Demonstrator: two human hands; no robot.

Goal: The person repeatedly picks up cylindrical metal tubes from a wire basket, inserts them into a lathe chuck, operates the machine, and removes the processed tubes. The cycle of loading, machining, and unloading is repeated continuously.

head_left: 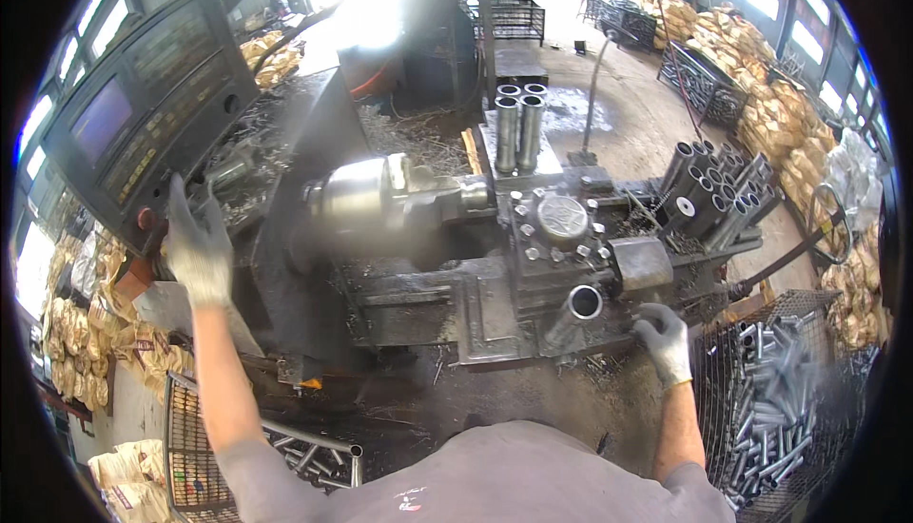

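Observation:
My left hand (201,249), in a pale work glove, is raised at the lower right of a dark control panel (157,105), fingers stretched upward near a red button (145,218). Whether the fingertips touch the panel I cannot tell. My right hand (664,340), also gloved, hovers by the front right of the lathe carriage with fingers loosely bent, apart from the thumb, and nothing visible in them. Just left of it a metal tube (576,314) stands tilted. The lathe chuck (357,195) looks smeared, and a bolted tool post (561,219) sits right of it.
Several upright tubes (519,128) stand behind the tool post; more tubes (713,185) are bundled at the right. A wire basket (704,380) of short tubes is at lower right, another wire basket (185,437) at lower left. Filled sacks (770,128) line the right side.

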